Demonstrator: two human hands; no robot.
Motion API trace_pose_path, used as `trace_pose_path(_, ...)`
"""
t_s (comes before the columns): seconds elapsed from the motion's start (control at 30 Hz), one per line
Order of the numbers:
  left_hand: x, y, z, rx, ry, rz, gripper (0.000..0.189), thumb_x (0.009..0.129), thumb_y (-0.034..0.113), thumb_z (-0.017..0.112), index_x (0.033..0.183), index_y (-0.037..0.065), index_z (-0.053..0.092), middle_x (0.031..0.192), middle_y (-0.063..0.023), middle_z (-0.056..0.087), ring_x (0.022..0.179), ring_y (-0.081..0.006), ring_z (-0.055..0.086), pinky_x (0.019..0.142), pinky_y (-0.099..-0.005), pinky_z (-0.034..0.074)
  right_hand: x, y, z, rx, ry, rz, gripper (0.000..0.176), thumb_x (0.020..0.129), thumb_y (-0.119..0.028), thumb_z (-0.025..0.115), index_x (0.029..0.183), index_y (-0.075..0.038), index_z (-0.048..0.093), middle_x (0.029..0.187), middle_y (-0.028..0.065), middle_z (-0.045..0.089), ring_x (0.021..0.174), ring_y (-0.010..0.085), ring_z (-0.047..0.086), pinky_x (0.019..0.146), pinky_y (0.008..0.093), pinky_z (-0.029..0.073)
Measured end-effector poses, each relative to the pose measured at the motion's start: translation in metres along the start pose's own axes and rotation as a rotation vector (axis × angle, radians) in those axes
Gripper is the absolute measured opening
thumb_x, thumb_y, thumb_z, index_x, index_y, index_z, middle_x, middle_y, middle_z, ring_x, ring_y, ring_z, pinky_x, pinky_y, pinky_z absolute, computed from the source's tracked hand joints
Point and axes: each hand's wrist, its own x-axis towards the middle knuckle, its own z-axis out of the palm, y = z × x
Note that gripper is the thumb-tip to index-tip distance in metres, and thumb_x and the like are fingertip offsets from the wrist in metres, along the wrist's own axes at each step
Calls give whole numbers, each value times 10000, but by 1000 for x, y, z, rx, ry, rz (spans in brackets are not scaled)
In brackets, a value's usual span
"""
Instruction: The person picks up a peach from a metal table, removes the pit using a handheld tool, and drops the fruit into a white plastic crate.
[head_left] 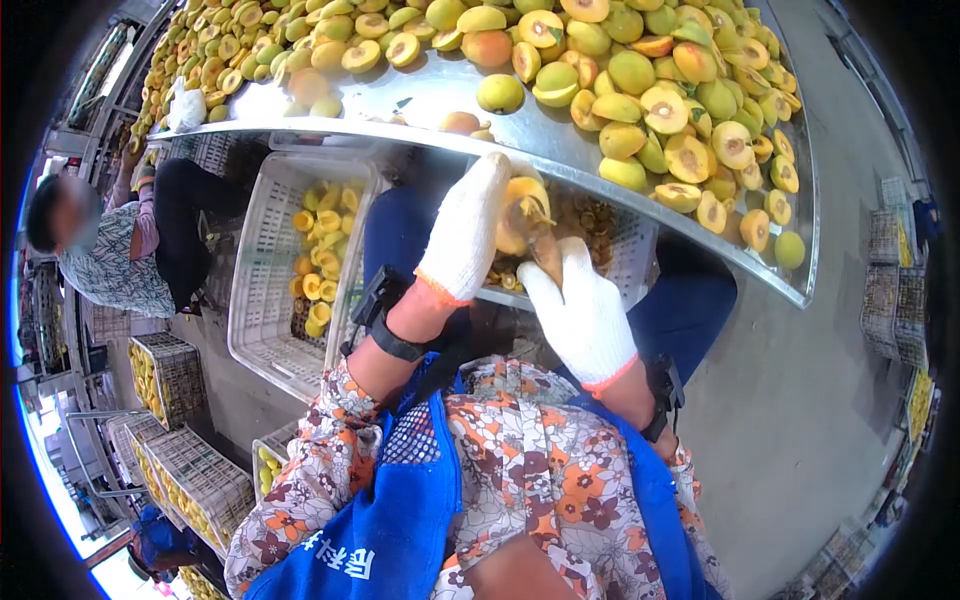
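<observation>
My left hand (463, 232), in a white knit glove, is closed around a yellow peach half (513, 218) just below the edge of the metal table. Its cut face is turned toward my right. My right hand (585, 318), gloved too, grips a short brownish pitting tool (546, 256), whose tip meets the middle of the fruit. Under both hands stands a crate (632, 248) holding brown pits and scraps. Beside my left knee, a pale plastic crate (262, 300) contains hollowed yellow peach halves (322, 255).
Across the front, the metal table (440, 105) bears a large heap of halved peaches (640, 90). A co-worker (120, 240) sits at the left. Fruit-filled crates (195, 480) stand on the floor behind, and stacked crates (890, 280) line the right side.
</observation>
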Motion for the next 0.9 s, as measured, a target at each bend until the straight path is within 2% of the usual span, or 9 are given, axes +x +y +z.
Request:
trace_pose_path(0.17,-7,-6,-8,236,25,14,375,1103,283,448,1199,-37,617,1105,-113,674,1001,-159,610,902,-325,507,-9,8,12,-66,28,-96,285,1000,-199,587,1189,12,558,882,286,628,694,450,667,561,507,539)
trace_pose_path(0.23,-6,6,-3,758,-71,371,373,1104,267,427,1218,-43,602,1069,-148,680,960,-183,627,877,-339,514,-7,13,12,-71,19,-140,288,970,-174,610,1196,5,589,1018,321,609,669,428,673,543,496,543)
trace_pose_path(0.37,-10,15,13,526,5,274,296,1069,184,444,1140,-38,625,954,-176,670,903,-214,652,848,-364,517,-2,20,12,-215,7,-365,241,983,-153,592,1164,6,583,1010,328,595,708,438,671,559,506,537)
trace_pose_path(0.5,-3,18,8,692,-51,384,270,1058,158,445,1067,-34,635,859,-163,658,791,-254,645,779,-367,520,-6,14,8,-153,-9,-319,262,995,-151,576,1206,3,557,1007,327,587,737,452,669,583,515,534)
trace_pose_path(0.6,4,19,-2,778,-205,316,286,1064,161,428,1061,-41,630,860,-168,657,778,-251,637,730,-361,518,-5,-2,8,249,-67,186,415,1008,-299,591,1241,35,511,944,340,650,869,501,674,644,544,528)
trace_pose_path(0.7,11,9,-8,582,-257,112,308,1072,168,407,1051,-45,628,863,-164,655,759,-240,620,706,-360,518,-5,3,7,284,-130,223,493,999,-367,596,1249,45,491,918,347,662,913,520,664,689,552,528)
trace_pose_path(0.77,13,0,-11,928,-255,771,281,1066,158,433,1066,-39,633,876,-154,657,785,-227,624,718,-348,521,-2,10,4,289,-152,151,491,1003,-364,589,1254,44,483,924,353,656,912,520,663,698,549,526)
trace_pose_path(0.8,-2,1,1,728,-69,487,253,1057,122,447,1094,-39,638,955,-180,675,839,-259,663,736,-346,532,-1,11,2,292,-174,76,490,1007,-362,582,1259,44,476,930,359,650,910,520,661,707,545,525)
trace_pose_path(0.9,-3,-4,2,589,-27,488,243,1049,80,446,1142,-42,634,1028,-183,673,874,-249,672,732,-343,542,5,4,-5,304,-236,161,474,1009,-351,580,1252,42,479,931,357,651,905,516,660,715,541,522)
